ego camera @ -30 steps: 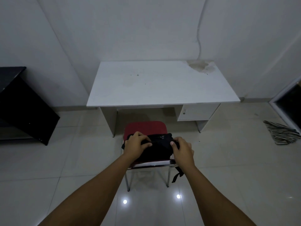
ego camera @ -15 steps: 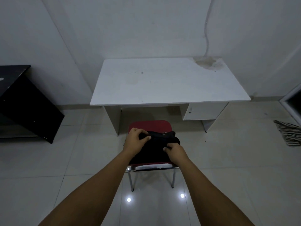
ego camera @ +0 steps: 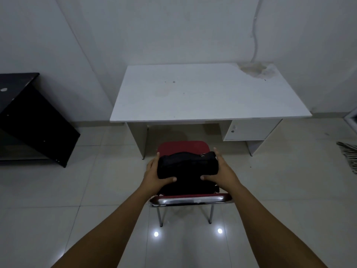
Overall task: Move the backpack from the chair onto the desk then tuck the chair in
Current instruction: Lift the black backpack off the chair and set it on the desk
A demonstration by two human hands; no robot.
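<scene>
Backpack [ego camera: 187, 167]: black, soft, compact; positioned over the seat of the chair, toward the seat's near edge. Its lower part is dark against the seat, so contact with the seat cannot be determined.
Left hand [ego camera: 154, 173]: pressed flat against the left end of the backpack. Fingers extend along that end toward the far side; the thumb wraps across the near face, with its tip near the bag's midline. Grip is closed on the backpack.
Right hand [ego camera: 222, 171]: mirrors the left, on the right end of the backpack. Fingers lie along the end with tips at the far upper corner; the thumb lies across the near face. Grip is closed on the backpack.
Thumbs: the two tips point toward each other on the near face and are apart.
Chair [ego camera: 191, 198]: red padded seat, chrome tube frame, metal legs. Stands on the floor just in front of the desk's near edge, in line with the knee opening, not tucked under.
Desk [ego camera: 208, 93]: white rectangular top, against the wall. A brownish stain marks the far right corner; small dark specks lie near the centre. A drawer unit hangs below the near right side.
Black furniture [ego camera: 29, 120]: stands to the left, well apart from the desk.
Striped cloth [ego camera: 349, 155]: lies on the floor at the right.
Floor [ego camera: 58, 190]: pale glossy tiles; two bright light reflections below the chair legs.
</scene>
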